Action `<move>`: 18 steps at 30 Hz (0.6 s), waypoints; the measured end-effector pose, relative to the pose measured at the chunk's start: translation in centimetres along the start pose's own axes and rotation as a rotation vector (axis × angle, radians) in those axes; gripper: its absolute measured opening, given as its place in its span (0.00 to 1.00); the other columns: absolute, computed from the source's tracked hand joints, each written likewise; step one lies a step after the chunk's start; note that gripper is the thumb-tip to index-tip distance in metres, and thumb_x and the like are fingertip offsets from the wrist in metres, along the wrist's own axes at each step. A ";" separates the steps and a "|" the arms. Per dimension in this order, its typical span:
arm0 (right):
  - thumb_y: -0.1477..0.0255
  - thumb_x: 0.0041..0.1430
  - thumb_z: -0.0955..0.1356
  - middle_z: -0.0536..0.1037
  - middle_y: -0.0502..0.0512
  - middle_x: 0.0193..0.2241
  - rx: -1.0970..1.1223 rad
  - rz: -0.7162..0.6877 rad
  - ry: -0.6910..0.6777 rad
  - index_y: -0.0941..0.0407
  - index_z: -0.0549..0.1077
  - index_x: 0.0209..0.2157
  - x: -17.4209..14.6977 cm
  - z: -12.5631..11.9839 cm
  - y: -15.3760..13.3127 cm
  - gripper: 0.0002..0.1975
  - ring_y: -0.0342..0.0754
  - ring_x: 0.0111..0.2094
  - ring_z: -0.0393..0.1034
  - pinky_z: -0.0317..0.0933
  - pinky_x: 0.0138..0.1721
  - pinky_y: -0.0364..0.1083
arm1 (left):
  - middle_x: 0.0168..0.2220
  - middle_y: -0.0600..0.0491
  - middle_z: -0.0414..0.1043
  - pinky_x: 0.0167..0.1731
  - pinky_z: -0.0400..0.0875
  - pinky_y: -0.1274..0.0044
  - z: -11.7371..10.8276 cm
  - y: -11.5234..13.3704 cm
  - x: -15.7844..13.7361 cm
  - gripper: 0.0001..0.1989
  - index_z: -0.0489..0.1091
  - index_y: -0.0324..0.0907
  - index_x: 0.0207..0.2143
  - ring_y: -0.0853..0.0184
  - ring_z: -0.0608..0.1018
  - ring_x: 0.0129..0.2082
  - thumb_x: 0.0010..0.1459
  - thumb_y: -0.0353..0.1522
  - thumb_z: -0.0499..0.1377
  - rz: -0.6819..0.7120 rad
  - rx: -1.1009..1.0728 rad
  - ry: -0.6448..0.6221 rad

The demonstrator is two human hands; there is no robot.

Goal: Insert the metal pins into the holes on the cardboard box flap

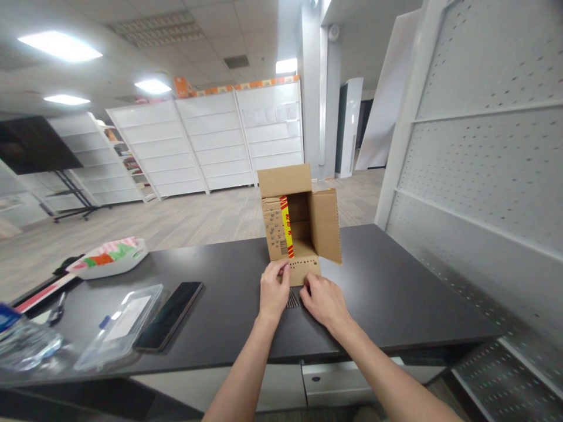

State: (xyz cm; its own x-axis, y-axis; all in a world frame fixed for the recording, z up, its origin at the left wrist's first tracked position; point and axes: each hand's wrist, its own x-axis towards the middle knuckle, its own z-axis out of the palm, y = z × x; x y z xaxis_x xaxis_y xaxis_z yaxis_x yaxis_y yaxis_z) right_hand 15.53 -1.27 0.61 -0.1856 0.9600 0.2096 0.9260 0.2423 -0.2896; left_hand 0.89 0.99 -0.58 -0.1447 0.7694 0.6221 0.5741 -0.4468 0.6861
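Note:
An open cardboard box (298,220) lies on its side on the dark table, its opening towards me. Its left flap has several dark round marks and a yellow-and-red strip of tape (287,225). A row of small holes runs across the lower flap (301,274). At that flap's left edge my left hand (275,290) is closed in a pinch; what it pinches, if anything, is too small to make out. My right hand (324,300) sits curled at the flap's right corner, its fingertips partly hidden. Several thin metal rods (292,300) lie between my hands.
To the left are a black phone (169,316), a clear plastic case (121,328), a plastic bottle (26,343) and a white tray (112,266) with colourful contents. A perforated white panel (484,146) rises along the right side. The table's front edge is close to my forearms.

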 end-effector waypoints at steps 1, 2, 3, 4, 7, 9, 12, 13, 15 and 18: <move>0.72 0.63 0.62 0.80 0.56 0.34 0.001 -0.001 0.002 0.55 0.69 0.36 0.0 0.0 0.0 0.05 0.48 0.33 0.74 0.49 0.31 0.45 | 0.39 0.49 0.78 0.43 0.73 0.74 0.0 0.0 0.0 0.09 0.76 0.42 0.40 0.66 0.79 0.41 0.64 0.31 0.55 0.004 0.003 -0.003; 0.72 0.63 0.62 0.80 0.56 0.34 0.001 -0.001 0.003 0.55 0.69 0.35 0.0 0.0 0.0 0.05 0.48 0.33 0.74 0.49 0.31 0.45 | 0.40 0.49 0.78 0.44 0.73 0.73 0.0 0.1 0.0 0.10 0.76 0.43 0.40 0.66 0.79 0.42 0.64 0.31 0.54 0.007 0.007 -0.006; 0.72 0.63 0.62 0.79 0.55 0.34 0.002 -0.002 0.004 0.55 0.69 0.35 0.0 0.0 0.0 0.05 0.48 0.33 0.74 0.49 0.31 0.45 | 0.40 0.50 0.78 0.45 0.73 0.73 0.0 0.1 0.0 0.10 0.76 0.43 0.40 0.65 0.79 0.42 0.64 0.31 0.54 0.009 0.010 -0.009; 0.72 0.63 0.62 0.79 0.55 0.34 0.003 -0.003 0.005 0.55 0.69 0.35 0.0 0.0 0.0 0.05 0.48 0.33 0.74 0.49 0.31 0.45 | 0.40 0.50 0.78 0.45 0.72 0.73 0.0 0.0 0.1 0.10 0.76 0.43 0.40 0.65 0.79 0.42 0.64 0.31 0.54 0.010 0.012 -0.012; 0.72 0.63 0.62 0.79 0.55 0.34 0.002 0.001 0.004 0.55 0.69 0.35 0.0 -0.1 0.0 0.05 0.48 0.34 0.74 0.49 0.31 0.45 | 0.39 0.50 0.78 0.44 0.72 0.74 0.0 -0.1 0.1 0.10 0.76 0.42 0.40 0.66 0.78 0.41 0.65 0.31 0.54 0.002 0.031 -0.021; 0.73 0.63 0.62 0.80 0.55 0.35 0.003 0.003 0.003 0.55 0.69 0.35 -0.1 -0.2 -0.1 0.05 0.49 0.34 0.74 0.49 0.31 0.45 | 0.38 0.50 0.77 0.40 0.71 0.75 -0.1 -0.1 0.1 0.11 0.76 0.42 0.40 0.67 0.78 0.38 0.65 0.31 0.53 -0.023 0.068 -0.018; 0.73 0.63 0.62 0.80 0.55 0.35 0.006 0.002 0.005 0.55 0.69 0.35 -0.1 -0.2 -0.1 0.05 0.49 0.35 0.74 0.49 0.32 0.45 | 0.35 0.51 0.76 0.36 0.70 0.75 -0.1 -0.2 0.1 0.10 0.76 0.42 0.40 0.68 0.76 0.32 0.65 0.33 0.54 -0.089 0.143 -0.011; 0.73 0.63 0.62 0.80 0.55 0.35 0.008 0.001 0.006 0.55 0.69 0.35 -0.1 -0.2 0.0 0.05 0.49 0.35 0.74 0.49 0.32 0.45 | 0.35 0.51 0.76 0.35 0.69 0.76 -0.1 -0.2 0.1 0.10 0.76 0.43 0.40 0.68 0.75 0.32 0.65 0.33 0.54 -0.111 0.160 -0.013; 0.73 0.63 0.62 0.80 0.55 0.35 0.009 0.004 0.006 0.55 0.69 0.35 -0.1 -0.2 -0.1 0.05 0.49 0.35 0.74 0.50 0.32 0.45 | 0.35 0.51 0.75 0.35 0.69 0.76 -0.1 -0.3 0.1 0.10 0.76 0.43 0.40 0.67 0.76 0.32 0.64 0.34 0.55 -0.142 0.175 -0.017; 0.74 0.63 0.62 0.80 0.55 0.35 0.011 0.006 0.004 0.55 0.69 0.35 -0.1 -0.2 -0.1 0.05 0.49 0.35 0.74 0.50 0.32 0.45 | 0.35 0.50 0.75 0.36 0.70 0.75 0.0 -0.3 0.1 0.09 0.75 0.43 0.39 0.67 0.77 0.35 0.64 0.35 0.55 -0.150 0.172 -0.012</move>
State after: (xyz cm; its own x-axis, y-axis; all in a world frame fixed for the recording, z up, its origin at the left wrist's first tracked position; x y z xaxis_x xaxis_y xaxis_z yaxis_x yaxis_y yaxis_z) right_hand 15.53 -1.40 0.81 -0.1787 0.9608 0.2119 0.9236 0.2381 -0.3006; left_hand 0.68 1.22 -0.75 -0.2300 0.8270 0.5130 0.6762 -0.2433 0.6954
